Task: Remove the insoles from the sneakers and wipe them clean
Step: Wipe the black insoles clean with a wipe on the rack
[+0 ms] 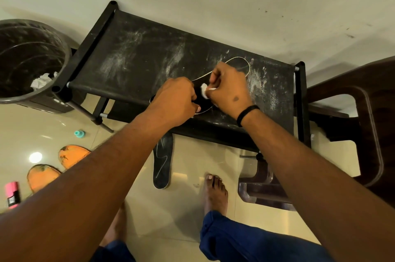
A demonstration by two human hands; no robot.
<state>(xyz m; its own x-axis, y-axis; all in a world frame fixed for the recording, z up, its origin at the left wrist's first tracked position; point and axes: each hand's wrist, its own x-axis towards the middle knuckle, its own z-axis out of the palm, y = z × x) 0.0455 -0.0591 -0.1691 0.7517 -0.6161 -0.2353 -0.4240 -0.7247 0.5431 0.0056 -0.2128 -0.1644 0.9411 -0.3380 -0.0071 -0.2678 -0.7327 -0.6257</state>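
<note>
A black insole (239, 65) with a pale edge lies on the dusty black fabric shelf (139, 52). My left hand (174, 101) grips its near heel end, fingers curled over it. My right hand (229, 85) pinches a small white wad of tissue (204, 90) and presses it on the middle of the insole. A second black insole (162, 163) lies on the floor, partly under the shelf's front edge. Two orange insoles (72, 155) (41, 176) lie on the floor at the left. No sneakers show.
A dark bin (32, 60) with crumpled white tissue inside stands left of the shelf. A brown chair (352, 125) stands at the right. A pink bottle (12, 194) and a teal cap (79, 133) sit on the tiled floor. My bare feet are below the shelf.
</note>
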